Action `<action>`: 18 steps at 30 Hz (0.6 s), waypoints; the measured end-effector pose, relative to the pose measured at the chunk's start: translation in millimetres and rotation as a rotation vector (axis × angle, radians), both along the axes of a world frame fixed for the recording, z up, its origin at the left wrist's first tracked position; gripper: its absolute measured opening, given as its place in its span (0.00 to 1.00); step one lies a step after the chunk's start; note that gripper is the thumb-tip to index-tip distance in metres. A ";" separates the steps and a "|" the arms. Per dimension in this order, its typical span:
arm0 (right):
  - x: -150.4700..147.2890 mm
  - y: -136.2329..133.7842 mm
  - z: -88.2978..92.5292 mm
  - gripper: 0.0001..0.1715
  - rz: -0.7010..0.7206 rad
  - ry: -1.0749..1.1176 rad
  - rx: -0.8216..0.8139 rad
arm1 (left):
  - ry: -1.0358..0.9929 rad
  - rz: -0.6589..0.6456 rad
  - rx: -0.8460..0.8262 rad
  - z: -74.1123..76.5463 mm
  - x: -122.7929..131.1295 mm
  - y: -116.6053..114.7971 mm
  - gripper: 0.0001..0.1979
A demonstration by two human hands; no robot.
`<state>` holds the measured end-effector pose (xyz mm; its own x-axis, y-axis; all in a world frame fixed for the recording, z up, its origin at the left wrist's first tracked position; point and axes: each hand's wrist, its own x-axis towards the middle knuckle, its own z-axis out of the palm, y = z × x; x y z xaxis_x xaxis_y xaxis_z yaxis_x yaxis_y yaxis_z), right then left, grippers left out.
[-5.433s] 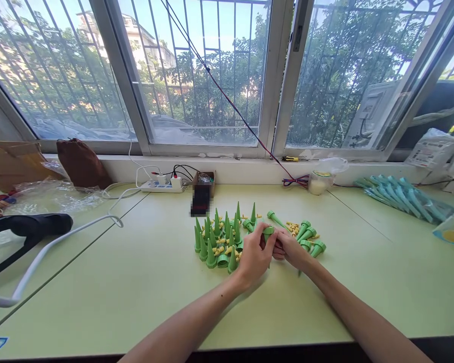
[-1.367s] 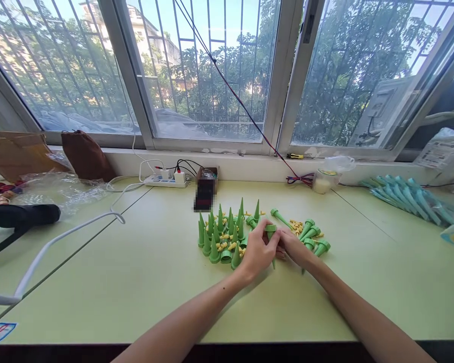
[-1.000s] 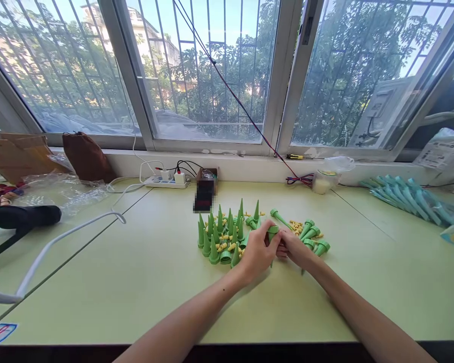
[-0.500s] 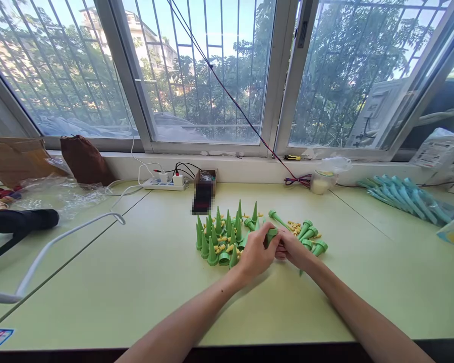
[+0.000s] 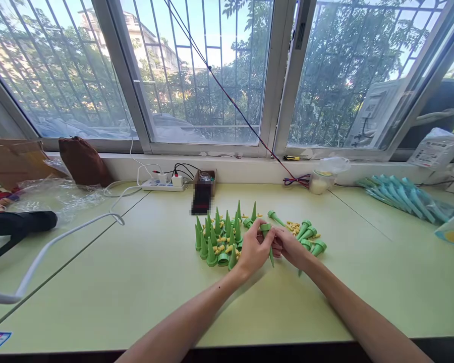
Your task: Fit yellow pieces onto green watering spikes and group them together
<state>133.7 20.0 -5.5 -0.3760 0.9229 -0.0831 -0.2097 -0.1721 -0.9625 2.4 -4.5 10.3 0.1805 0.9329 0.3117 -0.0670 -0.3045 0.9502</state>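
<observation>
Between the thumb and fingers of my left hand [image 5: 253, 253] is a green plastic watering spike [image 5: 265, 228], its wide ridged end up and its tapered tip pointing down. My right hand [image 5: 294, 248] meets it at the side, fingers pinched together by the spike; what they hold is hidden. Left of my hands stand several green cone spikes [image 5: 211, 254], points up, with small yellow valve pieces [image 5: 220, 249] among them. More green spikes [image 5: 318, 247] lie on their sides right of my hands, near a small heap of yellow pieces [image 5: 293, 227].
At the back of the pale green table [image 5: 136, 282] are a power strip [image 5: 164, 186], a small box [image 5: 207, 176] and a jar [image 5: 321, 182]. Bagged blue-green items [image 5: 408, 196] lie far right. A white cable [image 5: 60, 244] and a black object [image 5: 26, 222] occupy the left.
The green spike in my left hand has tilted upright; its tapered tip now shows below the fingers. Both hands stay close together in nearly the same place.
</observation>
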 end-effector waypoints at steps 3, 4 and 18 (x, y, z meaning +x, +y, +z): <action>-0.6 -0.3 1.0 0.39 -0.004 0.008 0.006 | -0.032 0.000 -0.044 -0.5 -0.2 1.0 0.17; -0.7 -0.4 1.2 0.38 -0.004 0.012 0.009 | -0.037 0.005 -0.052 -1.0 -0.3 1.5 0.18; 1.2 -0.9 0.6 0.36 0.014 -0.028 0.100 | -0.025 0.023 -0.074 -1.3 -0.7 3.6 0.20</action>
<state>134.9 19.1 -4.8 -0.3881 0.9216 -0.0018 -0.1805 -0.0780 -0.9805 1.7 -0.9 9.1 0.1516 0.9573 0.2461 -0.0847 -0.2355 0.9682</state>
